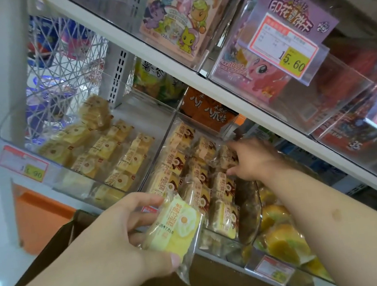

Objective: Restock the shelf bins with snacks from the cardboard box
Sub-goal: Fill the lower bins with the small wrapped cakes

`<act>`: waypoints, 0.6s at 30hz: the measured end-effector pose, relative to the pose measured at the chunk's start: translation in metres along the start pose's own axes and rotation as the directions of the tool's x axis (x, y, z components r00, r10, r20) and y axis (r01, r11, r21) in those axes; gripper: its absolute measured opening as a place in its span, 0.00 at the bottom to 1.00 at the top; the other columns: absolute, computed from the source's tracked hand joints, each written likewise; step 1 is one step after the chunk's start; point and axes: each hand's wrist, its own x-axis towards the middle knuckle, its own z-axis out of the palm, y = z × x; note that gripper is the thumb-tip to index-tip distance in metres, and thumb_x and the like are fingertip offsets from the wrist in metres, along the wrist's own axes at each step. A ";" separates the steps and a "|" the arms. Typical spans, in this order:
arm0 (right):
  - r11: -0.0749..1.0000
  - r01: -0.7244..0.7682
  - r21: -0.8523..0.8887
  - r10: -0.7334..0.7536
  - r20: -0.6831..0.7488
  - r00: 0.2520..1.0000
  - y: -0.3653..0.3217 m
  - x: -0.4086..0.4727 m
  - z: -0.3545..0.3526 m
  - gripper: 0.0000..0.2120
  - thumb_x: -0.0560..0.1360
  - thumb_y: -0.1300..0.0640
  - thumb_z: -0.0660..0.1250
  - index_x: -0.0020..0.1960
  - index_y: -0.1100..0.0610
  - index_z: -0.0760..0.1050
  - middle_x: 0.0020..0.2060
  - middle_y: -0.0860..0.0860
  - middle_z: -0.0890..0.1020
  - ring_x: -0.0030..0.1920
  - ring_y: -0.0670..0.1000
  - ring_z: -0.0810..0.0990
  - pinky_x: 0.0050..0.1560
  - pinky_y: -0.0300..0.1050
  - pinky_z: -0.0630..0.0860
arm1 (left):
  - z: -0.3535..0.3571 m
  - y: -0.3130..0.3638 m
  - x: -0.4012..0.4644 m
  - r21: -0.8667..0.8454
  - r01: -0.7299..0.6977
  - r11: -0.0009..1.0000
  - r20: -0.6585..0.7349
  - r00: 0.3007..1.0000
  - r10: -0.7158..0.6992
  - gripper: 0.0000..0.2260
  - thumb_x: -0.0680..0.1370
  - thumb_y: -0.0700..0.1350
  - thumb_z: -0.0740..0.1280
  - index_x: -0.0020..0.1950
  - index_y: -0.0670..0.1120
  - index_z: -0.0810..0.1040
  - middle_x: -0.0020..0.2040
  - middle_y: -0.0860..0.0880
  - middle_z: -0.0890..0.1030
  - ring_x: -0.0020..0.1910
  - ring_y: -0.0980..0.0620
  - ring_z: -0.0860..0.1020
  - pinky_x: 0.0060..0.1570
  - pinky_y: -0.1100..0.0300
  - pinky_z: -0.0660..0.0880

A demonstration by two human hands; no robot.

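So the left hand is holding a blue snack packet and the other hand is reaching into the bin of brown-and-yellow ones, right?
Not quite: the snack packet in the left hand is yellow, not blue, as the head view shows. The rest holds: the right hand is reaching into the bin of brown-and-yellow packets.

You have one view only, from your head: it looks forward and down, tilted, close to the clear shelf bins (101, 139). The shelf edge (198, 79) runs diagonally from upper left to lower right, your forearms entering from the bottom.
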 end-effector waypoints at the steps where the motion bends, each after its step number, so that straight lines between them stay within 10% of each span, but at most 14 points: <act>1: 1.000 0.006 0.016 -0.006 -0.001 1.000 -0.002 -0.007 -0.004 0.37 0.75 0.40 0.75 0.79 0.44 0.64 0.73 0.52 0.75 0.76 0.60 0.69 0.74 0.62 0.68 | 0.003 -0.005 -0.003 0.008 0.022 1.000 -0.003 1.000 -0.022 0.39 0.60 0.39 0.88 0.63 0.64 0.77 0.58 0.59 0.85 0.56 0.52 0.85 0.61 0.50 0.82; 4: 0.955 0.024 0.295 -0.012 -0.042 0.999 -0.018 -0.043 -0.021 0.32 0.82 0.49 0.68 0.83 0.44 0.59 0.81 0.49 0.65 0.81 0.56 0.62 0.78 0.61 0.64 | -0.004 -0.002 -0.001 -0.035 -0.013 0.999 -0.074 0.997 0.011 0.37 0.61 0.41 0.88 0.63 0.65 0.77 0.59 0.61 0.82 0.62 0.56 0.80 0.68 0.48 0.77; 8: 0.638 0.253 0.727 -0.214 -0.148 0.966 -0.050 -0.130 -0.042 0.34 0.78 0.66 0.65 0.78 0.40 0.67 0.72 0.37 0.73 0.70 0.40 0.72 0.70 0.44 0.75 | -0.008 0.004 -0.006 -0.029 -0.103 0.994 -0.164 0.982 0.097 0.34 0.65 0.40 0.86 0.63 0.63 0.76 0.58 0.61 0.83 0.50 0.69 0.82 0.47 0.70 0.75; 12: 0.485 0.450 0.750 -0.411 -0.258 0.874 -0.078 -0.185 -0.049 0.34 0.74 0.58 0.72 0.75 0.38 0.66 0.71 0.31 0.69 0.74 0.36 0.68 0.71 0.34 0.68 | -0.021 0.013 -0.009 -0.015 -0.142 0.990 -0.205 0.969 0.136 0.31 0.68 0.40 0.84 0.62 0.62 0.76 0.57 0.62 0.80 0.44 0.75 0.79 0.42 0.74 0.71; 18: 0.545 0.533 0.647 -0.266 -0.469 0.842 -0.132 -0.178 -0.062 0.26 0.73 0.44 0.78 0.65 0.38 0.68 0.61 0.33 0.71 0.62 0.37 0.73 0.58 0.31 0.72 | -0.047 0.020 -0.019 -0.102 -0.166 0.981 -0.228 0.964 0.139 0.27 0.71 0.38 0.82 0.65 0.57 0.79 0.60 0.57 0.83 0.48 0.70 0.83 0.40 0.67 0.81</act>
